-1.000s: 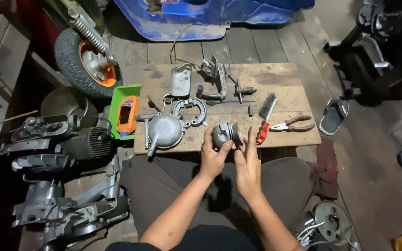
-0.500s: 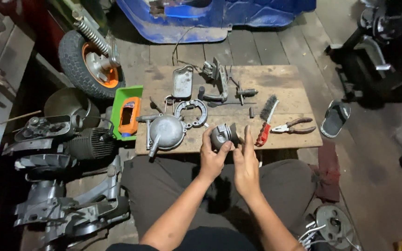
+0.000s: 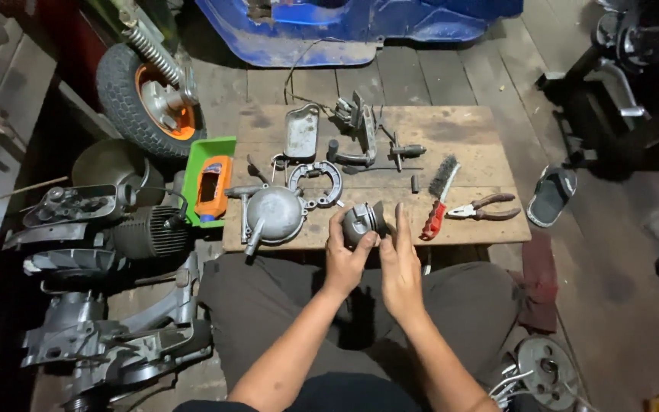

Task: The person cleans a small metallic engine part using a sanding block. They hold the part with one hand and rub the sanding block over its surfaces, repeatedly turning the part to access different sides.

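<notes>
Left hand (image 3: pixel 347 255) grips one grey piston (image 3: pixel 364 221) over the wooden board's (image 3: pixel 467 137) near edge; right hand (image 3: pixel 400 263) open-palmed beside it, touching. On the board: one wire brush (image 3: pixel 438 194), one pair of pliers (image 3: pixel 483 208), one domed cover (image 3: pixel 272 215).

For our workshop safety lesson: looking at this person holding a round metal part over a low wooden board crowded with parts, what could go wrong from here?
1. The metal part is gripped only by the left hand; the right hand is flat beside it, so it might slip onto the board.
2. The wire brush and pliers lie close to the right hand; a careless reach could scrape skin.
</notes>
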